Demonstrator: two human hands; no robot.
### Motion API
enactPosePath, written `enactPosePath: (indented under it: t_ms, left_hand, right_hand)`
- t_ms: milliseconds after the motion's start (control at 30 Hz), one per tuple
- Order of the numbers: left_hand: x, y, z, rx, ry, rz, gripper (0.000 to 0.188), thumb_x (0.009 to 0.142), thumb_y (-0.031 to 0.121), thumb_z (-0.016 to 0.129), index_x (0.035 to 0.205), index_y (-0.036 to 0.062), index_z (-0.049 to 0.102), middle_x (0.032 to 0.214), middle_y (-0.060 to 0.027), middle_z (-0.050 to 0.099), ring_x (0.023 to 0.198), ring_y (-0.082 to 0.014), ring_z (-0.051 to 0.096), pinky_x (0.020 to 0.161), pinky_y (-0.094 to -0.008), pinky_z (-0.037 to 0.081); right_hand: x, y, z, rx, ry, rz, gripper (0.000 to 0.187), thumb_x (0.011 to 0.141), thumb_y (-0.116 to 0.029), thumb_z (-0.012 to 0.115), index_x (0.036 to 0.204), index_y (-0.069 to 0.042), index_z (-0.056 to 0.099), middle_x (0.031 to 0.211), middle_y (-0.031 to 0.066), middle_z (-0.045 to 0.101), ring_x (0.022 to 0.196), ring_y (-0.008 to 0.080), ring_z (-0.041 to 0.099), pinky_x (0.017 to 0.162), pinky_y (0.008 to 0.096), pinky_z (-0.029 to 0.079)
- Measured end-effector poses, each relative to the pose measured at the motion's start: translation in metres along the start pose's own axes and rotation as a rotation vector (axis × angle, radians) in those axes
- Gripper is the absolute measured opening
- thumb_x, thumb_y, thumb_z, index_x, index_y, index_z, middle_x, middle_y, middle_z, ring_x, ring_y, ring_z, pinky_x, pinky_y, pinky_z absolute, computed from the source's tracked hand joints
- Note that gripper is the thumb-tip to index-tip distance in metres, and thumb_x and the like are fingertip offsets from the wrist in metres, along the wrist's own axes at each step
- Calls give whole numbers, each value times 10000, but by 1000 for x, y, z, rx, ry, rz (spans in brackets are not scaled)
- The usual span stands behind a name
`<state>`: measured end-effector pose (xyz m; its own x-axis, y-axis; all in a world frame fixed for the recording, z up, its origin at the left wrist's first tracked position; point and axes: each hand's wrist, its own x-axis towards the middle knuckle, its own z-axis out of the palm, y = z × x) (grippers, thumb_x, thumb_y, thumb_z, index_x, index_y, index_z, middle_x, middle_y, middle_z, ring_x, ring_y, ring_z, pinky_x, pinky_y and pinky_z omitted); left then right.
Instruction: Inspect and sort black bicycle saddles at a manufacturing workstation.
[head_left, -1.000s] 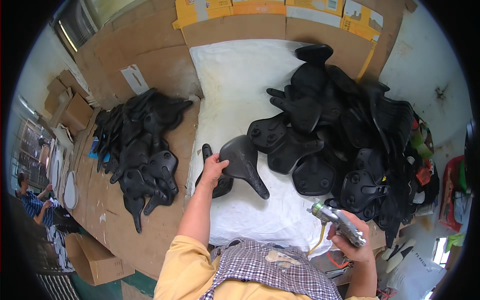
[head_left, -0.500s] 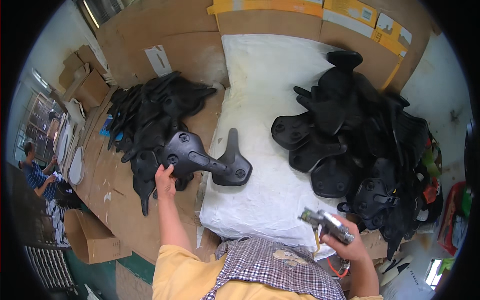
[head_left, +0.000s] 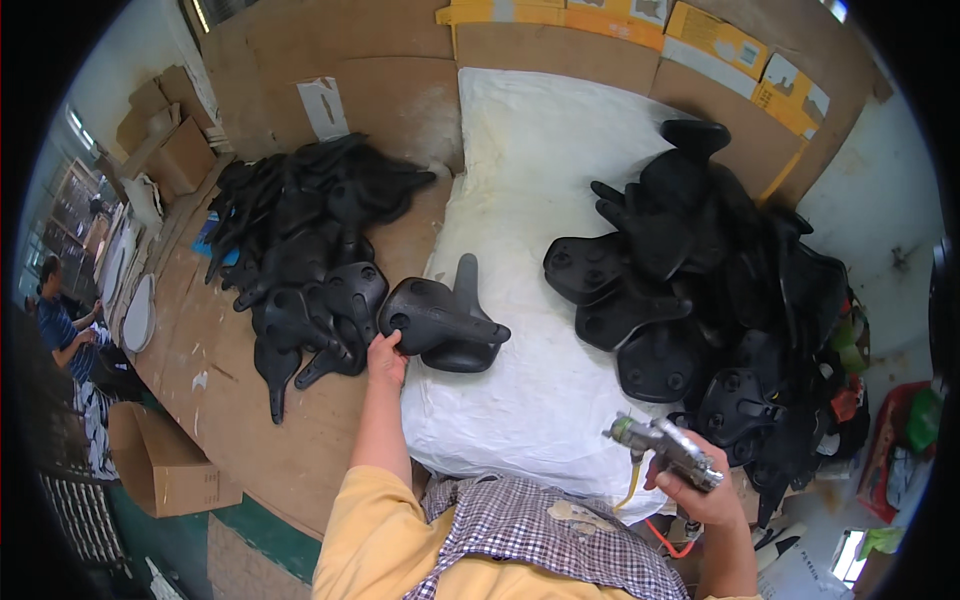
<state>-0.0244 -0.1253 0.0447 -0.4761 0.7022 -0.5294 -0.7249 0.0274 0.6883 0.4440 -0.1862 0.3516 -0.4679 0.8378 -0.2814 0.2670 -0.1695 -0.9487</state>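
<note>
My left hand (head_left: 387, 358) grips the wide end of a black bicycle saddle base (head_left: 425, 308), with my thumb on its edge. The piece is held over the left border of the white sheet (head_left: 540, 430). It partly covers a second black saddle base (head_left: 467, 285) lying there, whose narrow nose points away from me. At the lower right, my right hand (head_left: 700, 490) is wrapped round a metal spray gun (head_left: 665, 448), its nozzle end toward the left. A yellow hose (head_left: 630, 487) and an orange-red hose (head_left: 668, 543) hang by the gun.
Black saddle bases form a left pile (head_left: 300, 230) on brown cardboard and a larger right pile (head_left: 690, 270) at the sheet's right. Cardboard walls (head_left: 560, 60) stand behind. An open carton (head_left: 165, 465) is at lower left; another person (head_left: 65, 320) works at far left.
My left hand has carried the saddle base rightward from the left pile, over the one on the sheet. My right hand keeps the spray gun in nearly the same place.
</note>
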Motion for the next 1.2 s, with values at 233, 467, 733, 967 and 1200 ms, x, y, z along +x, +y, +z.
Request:
enactPosePath:
  t_ms: [233, 467, 733, 967, 1200]
  left_hand:
    - [8, -19, 4, 23, 22, 28, 271, 840, 21, 595, 1104, 68, 558, 1092, -98, 621, 996, -271, 601, 824, -444, 485]
    - [11, -33, 5, 357, 150, -138, 346, 798, 80, 647, 1108, 166, 518, 1024, -74, 599, 891, -273, 589, 761, -439, 416]
    - [-8, -40, 11, 20, 129, -89, 386, 748, 30, 651, 1104, 105, 522, 1006, -83, 571, 848, -258, 570, 694, -416, 502]
    - [-23, -36, 20, 74, 21, 72, 425, 724, 18, 643, 1124, 108, 533, 992, -37, 589, 880, -185, 572, 736, -349, 469]
    - [-33, 6, 52, 115, 96, 116, 370, 687, -4, 642, 1050, 15, 574, 977, -63, 618, 878, -200, 603, 739, -331, 496]
  right_hand:
    - [-15, -2, -17, -49, 195, -75, 519, 792, -141, 705, 1237, 43, 512, 818, 82, 640, 716, 142, 626, 689, 278, 518]
    - [-14, 6, -19, 74, 212, -50, 504, 793, -91, 704, 1240, 44, 514, 839, 84, 643, 732, 134, 619, 688, 282, 514]
    - [11, 5, -16, 91, 250, -117, 570, 784, -253, 733, 1219, 45, 515, 775, 92, 638, 678, 160, 634, 637, 272, 514]
    - [31, 0, -21, 119, 166, -182, 606, 772, -276, 731, 1245, 32, 509, 787, 101, 632, 688, 161, 626, 645, 287, 512]
    - [46, 19, -35, 222, 288, -124, 562, 790, -160, 703, 1266, 53, 494, 873, 118, 645, 716, 147, 619, 659, 289, 513]
